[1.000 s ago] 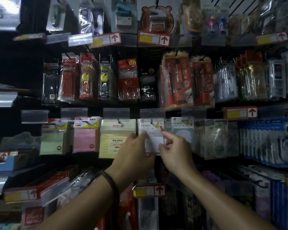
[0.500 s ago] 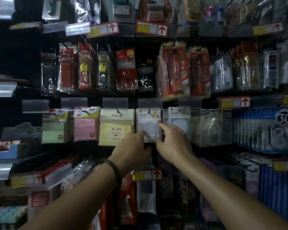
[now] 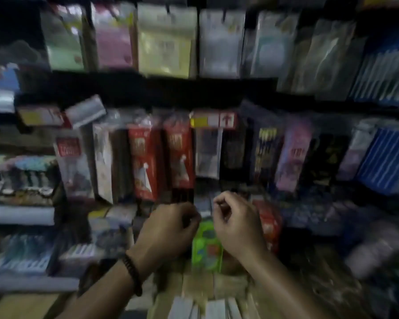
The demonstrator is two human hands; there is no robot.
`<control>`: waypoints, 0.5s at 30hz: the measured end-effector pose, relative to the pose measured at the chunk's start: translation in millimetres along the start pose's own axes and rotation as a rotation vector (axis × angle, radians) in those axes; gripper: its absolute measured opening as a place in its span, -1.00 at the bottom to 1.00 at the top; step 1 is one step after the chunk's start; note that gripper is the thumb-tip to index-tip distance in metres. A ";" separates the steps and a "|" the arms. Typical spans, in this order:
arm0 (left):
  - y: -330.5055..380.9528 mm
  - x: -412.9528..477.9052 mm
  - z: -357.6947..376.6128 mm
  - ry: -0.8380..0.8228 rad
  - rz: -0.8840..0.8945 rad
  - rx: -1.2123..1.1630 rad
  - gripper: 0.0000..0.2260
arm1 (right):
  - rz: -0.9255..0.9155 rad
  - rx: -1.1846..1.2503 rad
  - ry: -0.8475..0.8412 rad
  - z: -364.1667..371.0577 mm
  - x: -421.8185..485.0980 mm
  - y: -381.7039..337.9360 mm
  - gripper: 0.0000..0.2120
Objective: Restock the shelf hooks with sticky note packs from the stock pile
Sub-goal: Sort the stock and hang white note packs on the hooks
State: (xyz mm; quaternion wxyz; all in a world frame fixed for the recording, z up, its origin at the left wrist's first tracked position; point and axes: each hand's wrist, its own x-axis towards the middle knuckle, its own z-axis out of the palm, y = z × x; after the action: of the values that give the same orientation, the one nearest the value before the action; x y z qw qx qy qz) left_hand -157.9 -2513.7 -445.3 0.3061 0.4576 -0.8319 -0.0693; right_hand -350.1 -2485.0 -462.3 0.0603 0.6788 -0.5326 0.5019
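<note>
Currently the person is holding both hands up in front of the lower hook rows, side by side and just apart. The left hand (image 3: 168, 229), wearing a dark beaded bracelet (image 3: 132, 273) at the wrist, is showing fingers curled in toward the palm, grip together, holding nothing visible. The right hand (image 3: 237, 224) is looking the same: fingers curled, grip together, holding nothing visible. Heavy motion blur is hiding fine detail.

The sticky note packs are hanging in the top row, well above both hands: a green pack (image 3: 62, 44), a pink pack (image 3: 113, 40), a yellow pack (image 3: 166, 47) and a white pack (image 3: 221, 42), running side by side left to right. Red packs (image 3: 145, 162) are hanging in the row just behind and above the hands, beside a price tag (image 3: 213, 119) with a red arrow. A bright green patterned pack (image 3: 206, 249) is showing between the two wrists. Pale flat packs (image 3: 194, 306) are lying at the bottom edge between the forearms, too blurred to identify.
</note>
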 end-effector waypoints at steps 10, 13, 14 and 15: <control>-125.6 -132.3 199.2 -0.676 -0.257 -0.094 -0.81 | 0.869 -0.156 -0.767 114.8 -234.4 173.5 -0.89; -145.9 -142.1 239.6 -0.726 -0.280 -0.141 -0.83 | 0.919 -0.322 -0.867 143.7 -264.4 211.5 -0.88; -151.8 -145.2 252.3 -0.733 -0.299 -0.148 -0.82 | 0.938 -0.348 -0.872 155.3 -271.9 224.0 -0.87; -157.5 -149.0 264.6 -0.727 -0.318 -0.153 -0.82 | 0.957 -0.343 -0.875 167.7 -279.9 236.0 -0.89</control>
State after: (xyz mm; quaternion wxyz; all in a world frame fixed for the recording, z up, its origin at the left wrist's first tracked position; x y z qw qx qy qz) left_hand -137.5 -2527.6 -786.5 0.0104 0.5022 -0.7972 -0.3349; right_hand -411.6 -2503.3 -859.8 -0.2832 0.4896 -0.8225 0.0600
